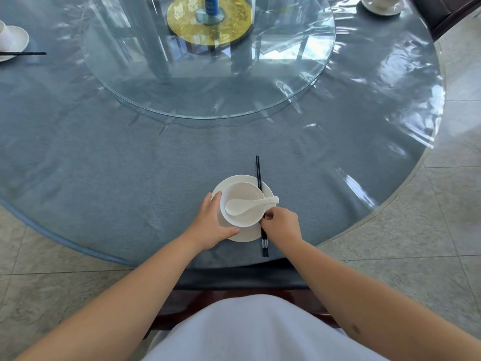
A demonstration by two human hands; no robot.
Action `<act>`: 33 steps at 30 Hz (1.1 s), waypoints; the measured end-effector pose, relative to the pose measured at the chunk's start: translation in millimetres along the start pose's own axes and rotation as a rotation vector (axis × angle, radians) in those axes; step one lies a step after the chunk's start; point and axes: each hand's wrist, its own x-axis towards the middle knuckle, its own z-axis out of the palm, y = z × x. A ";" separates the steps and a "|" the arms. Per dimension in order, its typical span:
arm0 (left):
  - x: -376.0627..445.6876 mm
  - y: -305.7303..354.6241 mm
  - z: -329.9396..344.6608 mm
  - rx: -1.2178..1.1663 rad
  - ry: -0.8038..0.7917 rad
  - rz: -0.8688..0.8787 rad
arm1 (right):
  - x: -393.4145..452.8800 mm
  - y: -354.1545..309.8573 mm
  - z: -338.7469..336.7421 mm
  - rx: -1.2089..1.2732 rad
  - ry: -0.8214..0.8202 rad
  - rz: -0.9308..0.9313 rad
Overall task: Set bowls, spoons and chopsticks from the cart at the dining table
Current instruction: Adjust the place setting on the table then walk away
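Observation:
A white bowl [242, 190] stands on a white plate [246, 237] near the table's front edge. A white spoon [247, 205] lies in the bowl with its handle over the right rim. Black chopsticks [258, 173] lie across the plate's right side, pointing away from me. My left hand [210, 226] rests against the plate's left rim beside the bowl, fingers fairly straight. My right hand [281, 225] pinches the chopsticks just right of the bowl; its fingers hide the middle of the sticks.
The round table [130, 178] has a blue cloth under clear plastic, with a glass turntable [208, 82] in the middle. Other place settings sit at far left [13, 40] and far right [381, 6]. A dark chair [234, 282] stands between me and the table.

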 end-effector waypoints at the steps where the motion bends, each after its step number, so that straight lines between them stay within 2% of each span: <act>1: 0.5 0.0 -0.1 0.008 0.000 -0.005 | -0.1 2.0 -1.2 0.027 -0.007 0.007; 5: 1.6 -0.4 -2.7 0.115 0.015 -0.047 | 0.2 11.7 -15.0 0.262 0.076 0.035; 7: 2.4 0.4 -4.5 0.154 0.019 0.008 | 1.2 13.0 -24.4 0.472 0.134 0.028; 9: 3.4 1.9 -4.9 0.208 0.023 0.084 | 4.0 10.2 -31.5 0.586 0.103 0.014; 13: 4.1 3.6 -2.9 0.278 0.051 0.139 | 11.8 1.8 -32.2 0.559 0.015 0.004; 27: 3.3 4.2 0.5 0.267 0.051 0.145 | 13.8 -2.1 -34.1 0.544 0.007 0.013; 30: 1.1 5.7 0.9 0.180 0.062 0.129 | 12.6 0.8 -33.5 0.528 0.072 0.015; 33: 1.1 7.1 1.4 -0.060 0.134 -0.011 | 14.6 8.8 -33.2 0.468 0.145 0.105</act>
